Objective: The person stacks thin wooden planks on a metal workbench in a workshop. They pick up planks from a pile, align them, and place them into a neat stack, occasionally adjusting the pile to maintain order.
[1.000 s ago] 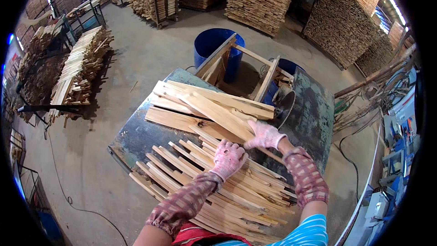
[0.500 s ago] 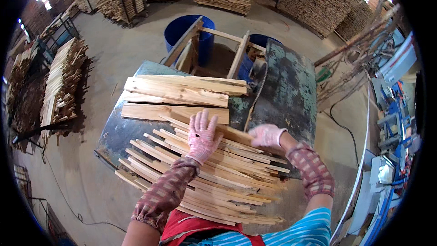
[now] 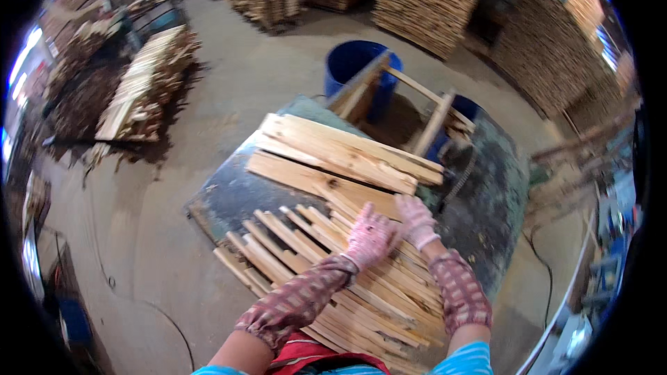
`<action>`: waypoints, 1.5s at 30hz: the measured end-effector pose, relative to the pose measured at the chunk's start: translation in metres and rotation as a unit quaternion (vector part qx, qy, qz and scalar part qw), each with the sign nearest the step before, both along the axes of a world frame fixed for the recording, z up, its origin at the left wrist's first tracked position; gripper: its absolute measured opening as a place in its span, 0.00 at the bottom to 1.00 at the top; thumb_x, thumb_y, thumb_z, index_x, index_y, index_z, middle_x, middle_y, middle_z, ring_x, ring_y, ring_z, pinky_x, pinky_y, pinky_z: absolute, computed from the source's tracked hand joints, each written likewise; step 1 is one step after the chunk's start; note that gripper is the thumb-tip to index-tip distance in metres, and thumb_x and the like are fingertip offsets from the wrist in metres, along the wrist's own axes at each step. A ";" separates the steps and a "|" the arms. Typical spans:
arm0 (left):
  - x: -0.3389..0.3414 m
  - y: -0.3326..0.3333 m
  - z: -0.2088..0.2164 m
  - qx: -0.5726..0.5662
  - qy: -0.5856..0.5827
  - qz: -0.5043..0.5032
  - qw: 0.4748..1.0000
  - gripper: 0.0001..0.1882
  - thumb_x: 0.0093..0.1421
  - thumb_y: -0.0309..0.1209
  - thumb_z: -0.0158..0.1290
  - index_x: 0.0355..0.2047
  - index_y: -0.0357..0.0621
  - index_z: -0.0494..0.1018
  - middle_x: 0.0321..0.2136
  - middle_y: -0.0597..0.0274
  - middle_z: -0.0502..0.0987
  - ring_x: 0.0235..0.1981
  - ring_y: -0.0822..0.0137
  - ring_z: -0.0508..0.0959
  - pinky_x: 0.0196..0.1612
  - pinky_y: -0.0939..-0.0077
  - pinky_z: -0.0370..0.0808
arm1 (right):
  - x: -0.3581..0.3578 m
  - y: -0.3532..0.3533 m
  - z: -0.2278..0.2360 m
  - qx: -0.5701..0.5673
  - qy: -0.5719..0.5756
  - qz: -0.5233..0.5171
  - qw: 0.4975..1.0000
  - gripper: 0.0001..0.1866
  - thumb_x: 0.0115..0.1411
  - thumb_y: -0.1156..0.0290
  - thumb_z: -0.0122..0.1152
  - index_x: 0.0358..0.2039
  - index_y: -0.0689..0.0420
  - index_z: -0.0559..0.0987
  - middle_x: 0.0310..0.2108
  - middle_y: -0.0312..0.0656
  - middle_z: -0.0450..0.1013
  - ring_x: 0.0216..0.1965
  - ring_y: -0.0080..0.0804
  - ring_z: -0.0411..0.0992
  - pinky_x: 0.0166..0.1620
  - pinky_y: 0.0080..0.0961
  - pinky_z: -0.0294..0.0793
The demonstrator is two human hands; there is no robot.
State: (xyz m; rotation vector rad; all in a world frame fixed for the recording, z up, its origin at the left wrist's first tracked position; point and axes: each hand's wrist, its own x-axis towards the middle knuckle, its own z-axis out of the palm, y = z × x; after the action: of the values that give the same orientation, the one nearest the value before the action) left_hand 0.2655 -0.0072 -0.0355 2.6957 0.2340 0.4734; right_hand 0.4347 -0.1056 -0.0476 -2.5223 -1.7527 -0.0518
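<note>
A fanned layer of narrow wooden strips [image 3: 313,239] lies on the dark, worn metal table [image 3: 229,184] in front of me. My left hand [image 3: 373,237], in a pink knitted glove, rests on top of the strips with its fingers apart. Close beside it on the right, my right hand [image 3: 417,222], gloved alike, has its fingers bent at the end of a wooden strip, partly hidden under the hand. Just beyond both hands are wider planks: a knotted plank [image 3: 306,172] at the near side, and more planks [image 3: 347,149] lying overlapped behind it.
Behind the table stand a blue barrel [image 3: 354,62] and a wooden frame [image 3: 417,83]. A chain [image 3: 460,184] lies on the table's right half. Farther off are a pile of strips [image 3: 142,87] on the left and tall timber stacks [image 3: 431,3]. A cable [image 3: 167,312] runs over the floor.
My right hand has come in leftward, close to my left hand. My left hand has changed from flat on the strips to slightly bent. The whole view has turned, shifting the table to the right.
</note>
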 end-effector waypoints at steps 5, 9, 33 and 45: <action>0.002 0.006 0.016 -0.008 0.043 -0.016 0.999 0.18 0.64 0.46 0.54 0.46 0.47 0.78 0.37 0.53 0.81 0.49 0.50 0.78 0.71 0.40 0.55 | 0.002 0.037 0.047 -0.268 0.028 -0.086 0.959 0.47 0.44 0.36 0.72 0.56 0.58 0.72 0.54 0.52 0.73 0.57 0.48 0.72 0.56 0.43 0.76; -0.004 0.010 0.019 0.032 -0.014 -0.011 0.999 0.16 0.61 0.47 0.56 0.34 0.48 0.79 0.34 0.56 0.80 0.44 0.53 0.79 0.65 0.48 0.62 | 0.001 0.040 0.061 -0.226 -0.068 -0.042 0.971 0.44 0.46 0.38 0.71 0.53 0.59 0.74 0.52 0.51 0.73 0.53 0.47 0.73 0.53 0.40 0.76; 0.033 0.035 0.035 0.065 0.149 0.084 0.983 0.37 0.51 0.54 0.65 0.58 0.50 0.74 0.64 0.47 0.66 0.68 0.43 0.60 0.70 0.44 0.56 | 0.032 -0.301 0.063 -0.133 -0.074 -0.159 0.976 0.39 0.53 0.46 0.68 0.56 0.60 0.70 0.46 0.47 0.73 0.50 0.45 0.72 0.53 0.40 0.71; 0.026 0.040 0.023 -0.016 0.013 0.073 0.997 0.12 0.55 0.44 0.61 0.33 0.52 0.83 0.38 0.59 0.80 0.47 0.52 0.75 0.54 0.53 0.72 | 0.079 -0.191 0.100 -0.020 -0.045 -0.052 0.997 0.19 0.66 0.50 0.57 0.46 0.52 0.78 0.35 0.45 0.79 0.39 0.47 0.79 0.42 0.41 0.78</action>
State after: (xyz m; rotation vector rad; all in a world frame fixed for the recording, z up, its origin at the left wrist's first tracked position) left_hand 0.2916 0.0331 -0.0125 2.6655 0.4458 0.4716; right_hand 0.5133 -0.2964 0.0525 -2.6782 -1.6688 -0.1392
